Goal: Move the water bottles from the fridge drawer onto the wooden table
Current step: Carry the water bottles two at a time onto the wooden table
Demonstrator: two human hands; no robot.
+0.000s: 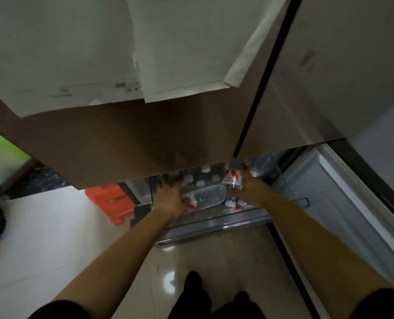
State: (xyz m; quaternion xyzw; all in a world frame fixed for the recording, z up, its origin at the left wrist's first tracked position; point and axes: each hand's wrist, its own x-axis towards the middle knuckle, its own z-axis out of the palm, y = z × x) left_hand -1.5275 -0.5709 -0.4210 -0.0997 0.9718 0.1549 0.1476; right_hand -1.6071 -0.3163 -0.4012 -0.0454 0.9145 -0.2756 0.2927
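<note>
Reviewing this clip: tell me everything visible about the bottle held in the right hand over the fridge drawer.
The water bottle is small and of clear plastic, with a red and white label round its middle. The picture is blurred, so the print cannot be read and the cap is not clear. It is roughly upright, just above the other bottles in the open fridge drawer. The right hand is wrapped round it from the right side. Whether anything else touches it cannot be told.

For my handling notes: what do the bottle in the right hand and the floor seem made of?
The water bottle: probably clear plastic, see-through body with a red-and-white label. The floor: glossy tile or polished stone, since it reflects lights.
</note>
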